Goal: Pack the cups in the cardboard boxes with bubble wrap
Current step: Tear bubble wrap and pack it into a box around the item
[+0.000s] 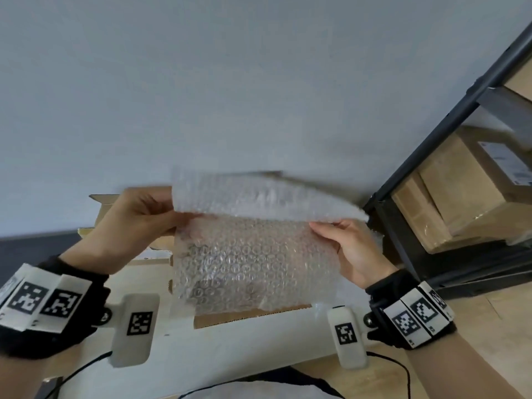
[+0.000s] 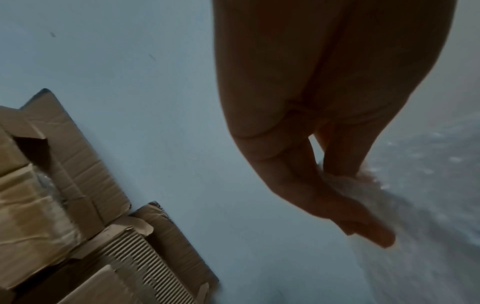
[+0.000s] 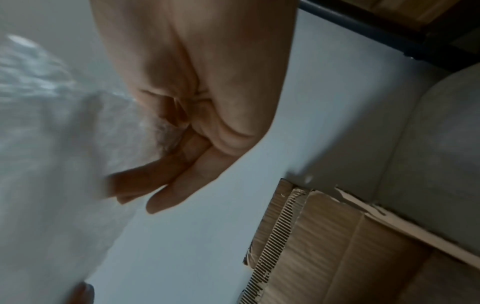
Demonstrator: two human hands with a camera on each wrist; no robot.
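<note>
Head view: left hand (image 1: 135, 217) and right hand (image 1: 349, 249) are each pinching a side edge of the bubble wrap (image 1: 253, 254), sheet stretching between the fingertips, top folding over. Cardboard boxes (image 1: 121, 214) are sitting beyond the fingers, behind the sheet.

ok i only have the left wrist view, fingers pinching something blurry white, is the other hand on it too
Observer: Yes. The right hand pinches the opposite edge of the same clear bubble wrap sheet, and the left hand pinches its near-left edge.
Operator: is the sheet flat or folded
Observer: Its top part is folded over toward the wall, and the rest hangs down between the hands.
Operator: whats under it
Observer: An open brown cardboard box on the white table.
Operator: any cup in sight
Observer: None shows in any view.
</note>
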